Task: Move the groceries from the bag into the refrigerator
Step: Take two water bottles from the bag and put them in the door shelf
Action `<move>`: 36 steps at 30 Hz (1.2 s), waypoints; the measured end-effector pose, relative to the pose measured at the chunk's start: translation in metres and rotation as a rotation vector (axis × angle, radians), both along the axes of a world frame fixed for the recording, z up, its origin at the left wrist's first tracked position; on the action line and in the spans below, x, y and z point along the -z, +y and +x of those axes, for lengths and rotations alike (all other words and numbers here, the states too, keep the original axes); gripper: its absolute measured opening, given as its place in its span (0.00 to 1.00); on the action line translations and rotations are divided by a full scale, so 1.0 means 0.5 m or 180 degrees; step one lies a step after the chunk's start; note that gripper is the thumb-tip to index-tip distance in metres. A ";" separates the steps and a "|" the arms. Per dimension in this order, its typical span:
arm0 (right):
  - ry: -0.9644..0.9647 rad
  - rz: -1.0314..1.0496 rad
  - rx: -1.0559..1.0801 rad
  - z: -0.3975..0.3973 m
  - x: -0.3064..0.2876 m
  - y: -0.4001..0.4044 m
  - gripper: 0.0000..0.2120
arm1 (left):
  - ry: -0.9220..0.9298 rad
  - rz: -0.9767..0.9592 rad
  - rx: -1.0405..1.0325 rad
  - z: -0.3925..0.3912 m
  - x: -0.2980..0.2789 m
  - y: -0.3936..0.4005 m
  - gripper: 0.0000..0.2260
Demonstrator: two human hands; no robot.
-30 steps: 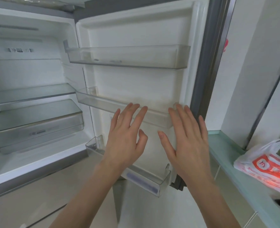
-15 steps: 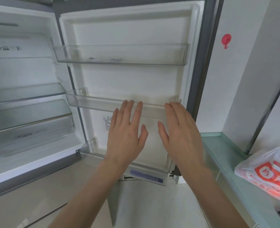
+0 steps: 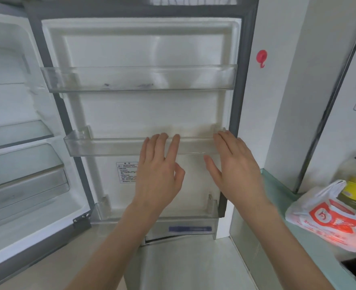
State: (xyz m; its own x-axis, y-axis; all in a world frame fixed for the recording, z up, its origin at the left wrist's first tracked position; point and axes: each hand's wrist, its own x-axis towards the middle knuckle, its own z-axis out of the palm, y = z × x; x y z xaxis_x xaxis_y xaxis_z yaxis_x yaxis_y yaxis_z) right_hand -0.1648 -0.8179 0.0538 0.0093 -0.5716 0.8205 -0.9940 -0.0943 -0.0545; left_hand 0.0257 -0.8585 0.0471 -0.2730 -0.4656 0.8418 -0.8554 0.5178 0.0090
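Two open hands, left hand (image 3: 158, 174) and right hand (image 3: 235, 170), apparently before three door bins (image 3: 101, 146).

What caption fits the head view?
Both open hands, left hand and right hand, before open refrigerator door; white-and-red plastic bag waits.

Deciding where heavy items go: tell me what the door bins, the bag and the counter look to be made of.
Door bins: clear rigid plastic, glossy; the white door liner shows through them.
Bag: thin white plastic film with red print; it is crinkled and slumped.
Counter: smooth pale green surface with a sheen, possibly glass or laminate; the view leaves it open.
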 end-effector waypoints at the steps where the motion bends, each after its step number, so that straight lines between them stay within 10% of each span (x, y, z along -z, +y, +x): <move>1: -0.0008 -0.0021 0.0012 0.004 -0.001 0.002 0.26 | 0.0069 -0.0046 0.0060 0.001 -0.002 -0.006 0.27; 14: 0.0119 0.0617 0.0296 0.020 0.024 0.043 0.38 | -0.0024 0.0028 0.0741 0.001 -0.008 -0.024 0.24; 24: -0.0305 0.0647 0.1266 -0.098 0.057 0.219 0.31 | 0.0241 0.0301 0.2383 -0.188 0.043 0.069 0.21; 36: -0.0551 0.0867 0.2324 -0.332 0.145 0.334 0.24 | -0.0321 0.0662 0.2740 -0.477 0.141 0.066 0.18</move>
